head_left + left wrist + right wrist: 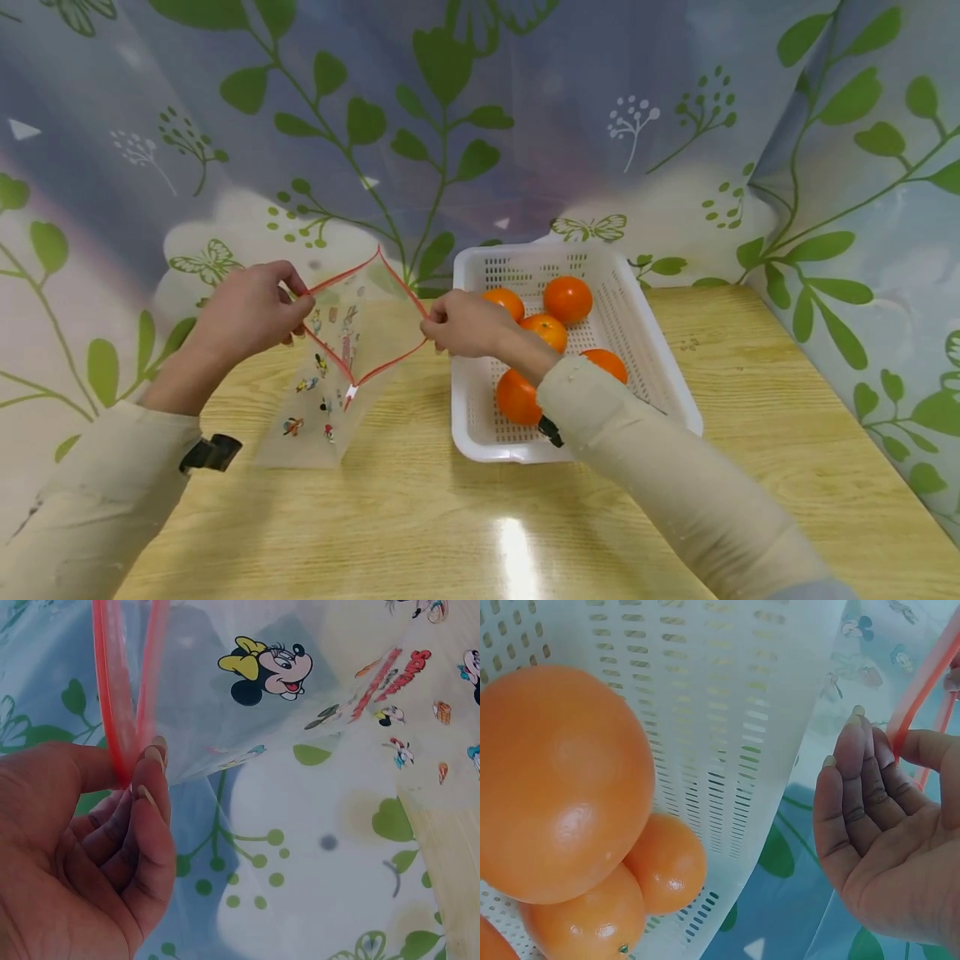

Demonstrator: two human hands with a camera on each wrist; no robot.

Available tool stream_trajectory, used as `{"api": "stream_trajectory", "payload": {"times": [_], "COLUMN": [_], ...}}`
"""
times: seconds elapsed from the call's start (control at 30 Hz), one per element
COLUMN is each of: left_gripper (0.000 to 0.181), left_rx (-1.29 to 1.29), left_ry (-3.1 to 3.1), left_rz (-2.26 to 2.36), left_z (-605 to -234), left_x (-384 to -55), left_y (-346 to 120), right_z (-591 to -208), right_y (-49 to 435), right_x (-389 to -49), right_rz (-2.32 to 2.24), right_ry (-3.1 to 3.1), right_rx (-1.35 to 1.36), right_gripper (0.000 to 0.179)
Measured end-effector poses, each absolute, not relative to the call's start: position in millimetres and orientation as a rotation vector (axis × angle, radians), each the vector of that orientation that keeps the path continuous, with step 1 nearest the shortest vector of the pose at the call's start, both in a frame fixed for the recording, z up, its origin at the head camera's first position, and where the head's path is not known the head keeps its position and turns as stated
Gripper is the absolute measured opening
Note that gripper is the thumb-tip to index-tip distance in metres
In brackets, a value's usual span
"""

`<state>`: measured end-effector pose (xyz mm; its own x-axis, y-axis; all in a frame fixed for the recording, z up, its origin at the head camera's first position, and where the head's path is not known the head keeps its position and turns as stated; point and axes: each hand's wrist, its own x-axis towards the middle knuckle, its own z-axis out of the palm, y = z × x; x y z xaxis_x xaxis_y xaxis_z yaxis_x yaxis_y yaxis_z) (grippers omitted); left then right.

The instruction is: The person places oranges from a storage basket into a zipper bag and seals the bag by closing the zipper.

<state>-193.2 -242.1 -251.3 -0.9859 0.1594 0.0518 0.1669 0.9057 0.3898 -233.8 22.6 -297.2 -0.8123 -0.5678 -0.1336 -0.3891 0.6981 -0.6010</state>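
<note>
1. Leaf-and-butterfly cloth (420, 150) backs the work, behind a wood-grain tabletop (420, 517) that shows a bright patch of glare near its front edge.

2. Foremost for me is the clear bag (318, 392) printed with cartoon figures, over the tabletop's left part, beside the basket. Its red rim (390, 365) spreads into a diamond, with a white slider (351, 392) at the near corner. Whether its lower end rests on the wood, I cannot tell.

3. On the left side of that rim I have the left hand (258, 307), thumb and fingertips closed in a pinch, the fingers curled.

4. Opposite, I have the right hand (474, 325) pinching the rim between thumb and forefinger; its remaining fingers extend loosely, near the basket's wall.

5. Next outward stands the white slotted basket (510, 454), holding round oranges (567, 300); five show from the head camera, two partly covered by the right forearm.

6. I read the step in hand as holding the bag's mouth wide. To my judgement, the next move calls for a steady left pinch, so the mouth won't collapse if the right fingers let go.
</note>
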Motion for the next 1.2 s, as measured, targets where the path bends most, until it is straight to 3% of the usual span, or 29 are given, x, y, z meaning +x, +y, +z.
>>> {"api": "stream_trajectory", "payload": {"times": [0.47, 0.7, 1.2], "left_gripper": [0.012, 0.013, 0.017], "left_rx": [-0.279, -0.243, -0.251], "left_ry": [-2.969, -2.963, -2.936], "left_rz": [-0.655, -0.654, -0.6], "left_z": [-256, -259, -268], "left_x": [-197, -197, -201], "left_y": [-233, -232, -234], "right_z": [-296, -288, -295], "right_y": [32, 57, 103], "right_x": [-232, -232, -221], "right_rz": [-0.864, -0.793, -0.236], "right_ry": [2.596, 2.561, 2.483], "right_rx": [-0.808, -0.925, -0.987], "right_gripper": [0.032, 0.021, 0.043]}}
